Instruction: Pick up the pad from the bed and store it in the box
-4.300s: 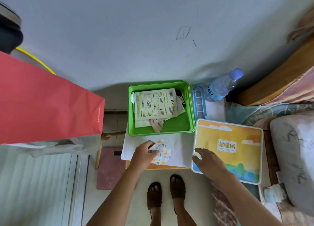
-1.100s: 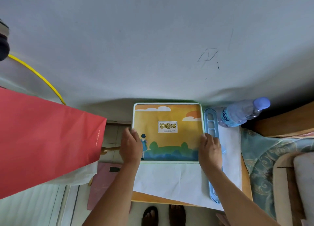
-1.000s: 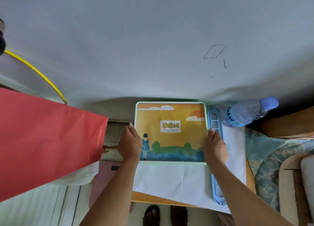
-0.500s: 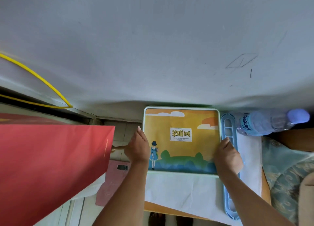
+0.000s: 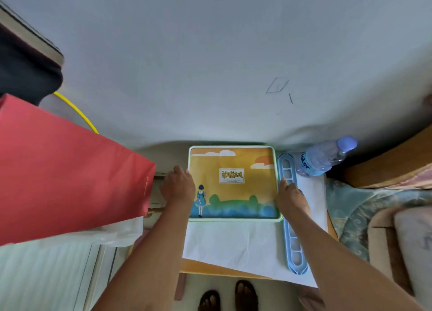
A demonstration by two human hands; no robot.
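The box stands on a small table against the wall, covered by its lid (image 5: 233,182), which is orange and blue with a cartoon girl and a white label. A thin green rim of the box (image 5: 233,220) shows under the lid's near edge. My left hand (image 5: 178,185) rests on the lid's left edge and my right hand (image 5: 289,197) on its right edge, fingers wrapped over the sides. The pad is hidden; I cannot see inside the box.
A white paper sheet (image 5: 233,245) covers the table top. A light blue slotted tray (image 5: 291,217) lies right of the box, a water bottle (image 5: 325,158) beside it. A red paper bag (image 5: 65,175) hangs at left. Bedding (image 5: 364,219) lies to the right.
The green box was open with the pad beside it; now the lid sits on the box. Over the last second my hands stayed on its sides while the view shifted slightly.
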